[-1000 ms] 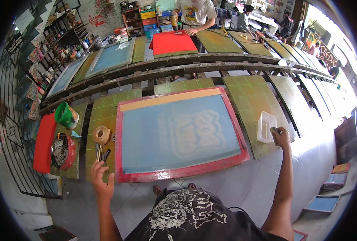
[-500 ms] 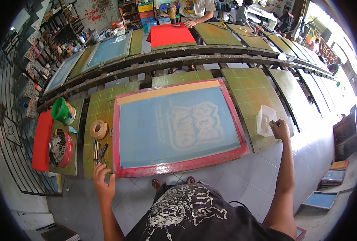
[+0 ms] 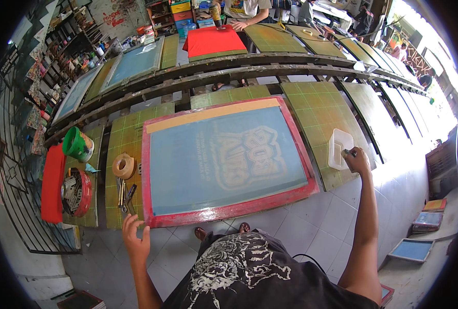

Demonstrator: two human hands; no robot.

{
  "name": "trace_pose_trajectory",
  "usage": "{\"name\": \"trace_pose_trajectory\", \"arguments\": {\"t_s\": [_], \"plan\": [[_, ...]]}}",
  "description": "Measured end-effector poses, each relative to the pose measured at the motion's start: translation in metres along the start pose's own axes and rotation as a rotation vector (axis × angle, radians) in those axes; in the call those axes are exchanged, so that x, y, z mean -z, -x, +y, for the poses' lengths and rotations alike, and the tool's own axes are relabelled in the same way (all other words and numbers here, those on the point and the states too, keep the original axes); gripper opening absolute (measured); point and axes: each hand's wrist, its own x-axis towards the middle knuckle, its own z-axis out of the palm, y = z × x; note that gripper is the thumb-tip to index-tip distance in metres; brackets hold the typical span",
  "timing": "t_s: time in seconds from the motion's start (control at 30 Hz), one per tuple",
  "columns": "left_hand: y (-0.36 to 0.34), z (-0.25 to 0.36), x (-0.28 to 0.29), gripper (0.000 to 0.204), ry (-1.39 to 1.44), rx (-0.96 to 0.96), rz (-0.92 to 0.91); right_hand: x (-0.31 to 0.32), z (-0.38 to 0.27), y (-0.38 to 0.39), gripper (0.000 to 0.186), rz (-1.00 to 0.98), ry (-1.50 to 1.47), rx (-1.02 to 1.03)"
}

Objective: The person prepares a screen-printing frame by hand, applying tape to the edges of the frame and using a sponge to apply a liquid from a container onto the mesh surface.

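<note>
A silkscreen frame with a red border and blue mesh lies flat in front of me, pale lettering showing in the mesh. At its near left corner my left hand is raised, holding nothing, fingers apart. On the right, my right hand pinches a small dark greenish piece, too small to name, at the near right side of a white plastic tub. That tub stands on a green board beside the frame. Whether the piece touches the tub, I cannot tell.
Left of the frame are a tape roll, scissors, a green bucket, a red round container of small items and folded red cloth. Across the rails, a person works at red fabric.
The view has shifted slightly. My right hand stays by the tub with the small piece, turned a little. Across the rails, a dark handheld tool now stands over the red fabric.
</note>
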Motion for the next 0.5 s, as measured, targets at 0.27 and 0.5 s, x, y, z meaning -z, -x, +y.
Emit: {"name": "trace_pose_trajectory", "arguments": {"t_s": [0.27, 0.5], "plan": [[0.005, -0.003, -0.005, 0.018, -0.004, -0.013, 0.013, -0.012, 0.007, -0.012, 0.051, 0.063, 0.070, 0.148], [0.012, -0.010, -0.008, 0.018, -0.011, -0.024, -0.031, 0.000, 0.020, -0.016, 0.056, 0.050, 0.107, 0.040]]}}
